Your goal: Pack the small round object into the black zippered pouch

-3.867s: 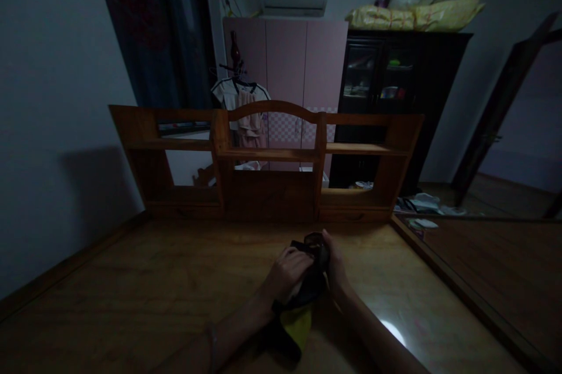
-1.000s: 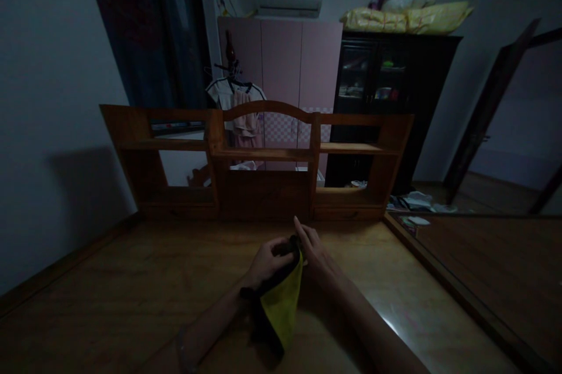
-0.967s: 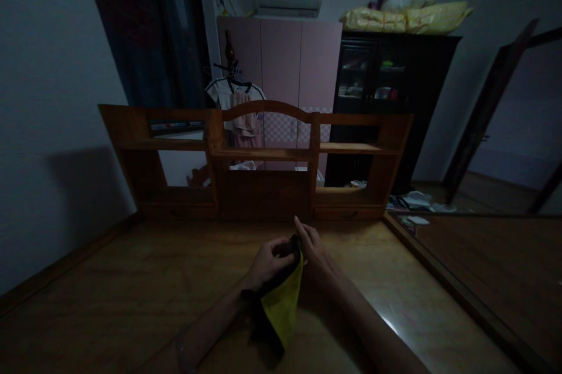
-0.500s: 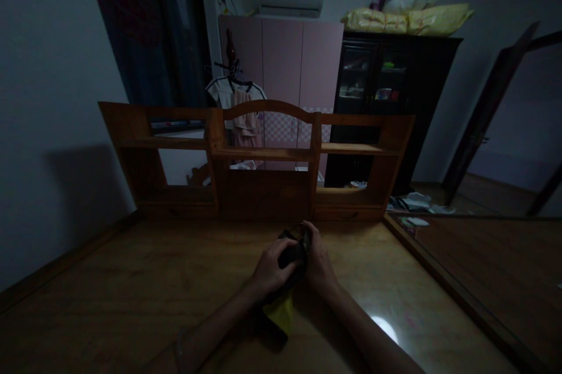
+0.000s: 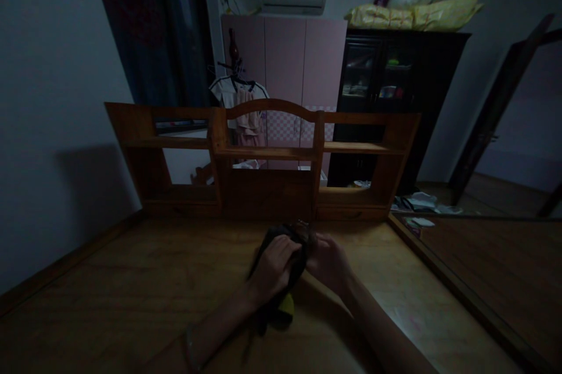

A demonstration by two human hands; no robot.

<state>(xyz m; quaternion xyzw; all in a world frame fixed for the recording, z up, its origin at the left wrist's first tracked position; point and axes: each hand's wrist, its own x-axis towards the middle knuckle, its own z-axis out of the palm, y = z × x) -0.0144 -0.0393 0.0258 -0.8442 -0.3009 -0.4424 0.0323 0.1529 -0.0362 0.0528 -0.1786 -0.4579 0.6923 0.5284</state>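
Observation:
A dark, soft-looking bundle (image 5: 274, 233) with a yellow patch (image 5: 286, 306) at its lower end is between my hands, over the wooden bed board (image 5: 184, 263). My left hand (image 5: 276, 263) lies across its middle with the fingers curled onto it. At the bundle's right end, my right hand (image 5: 329, 260) is closed on its edge, near a small brownish, faintly shiny part. Dim light and blur hide the exact kind of the bundle and some of my fingertips. A thin dark strand hangs at its lower left.
A wooden headboard shelf (image 5: 267, 153) with open compartments stands ahead. A raised wooden rim (image 5: 448, 280) runs along the right. Beyond are a pink wardrobe (image 5: 285, 58), a black cabinet (image 5: 430, 81) and clothes (image 5: 248, 110) on a stand. A wall rises at the left.
The bundle has turned and spread to the left, and less yellow shows. My left hand's fingers have shifted over its top; my right hand has moved slightly right and lower.

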